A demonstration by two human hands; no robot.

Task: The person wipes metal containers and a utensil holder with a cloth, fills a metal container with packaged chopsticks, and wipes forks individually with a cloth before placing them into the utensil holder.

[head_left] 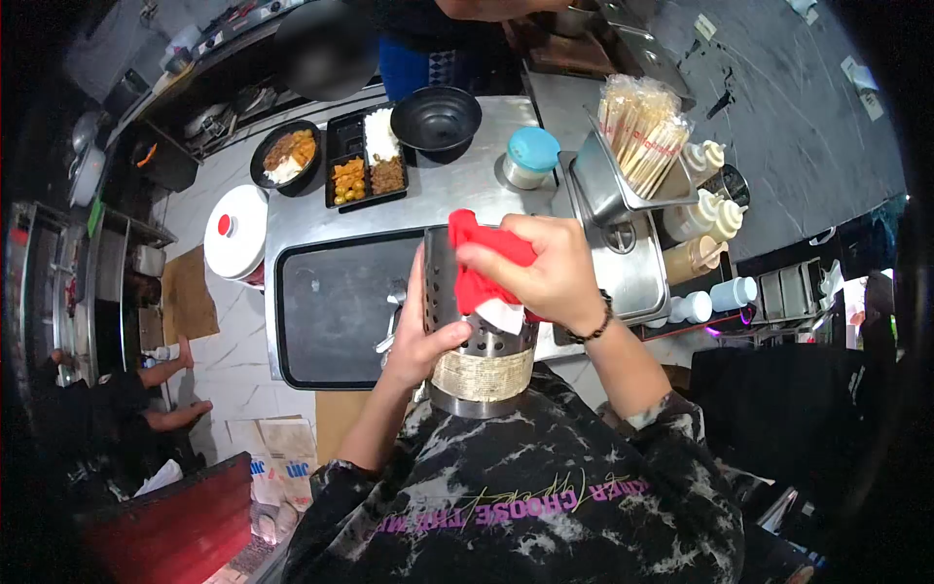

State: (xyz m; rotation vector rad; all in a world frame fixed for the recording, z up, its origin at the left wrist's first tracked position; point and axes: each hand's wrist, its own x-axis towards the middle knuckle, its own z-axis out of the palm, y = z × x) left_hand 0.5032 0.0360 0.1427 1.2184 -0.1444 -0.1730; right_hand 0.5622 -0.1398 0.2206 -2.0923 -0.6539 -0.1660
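My left hand is closed around the side of a perforated metal utensil holder, which has a woven beige band near its base. The holder is close to my chest. In my right hand a red cloth with a white patch is bunched up. The cloth is pressed against the holder's upper part and hides some of it. Just left of my left hand, some metal cutlery rests on a large black tray, partly hidden by that hand.
Behind the tray are a rice bowl, a divided food box, an empty black bowl and a blue-lidded jar. Wrapped chopsticks fill a metal container at right, near squeeze bottles. Another person stands across the counter.
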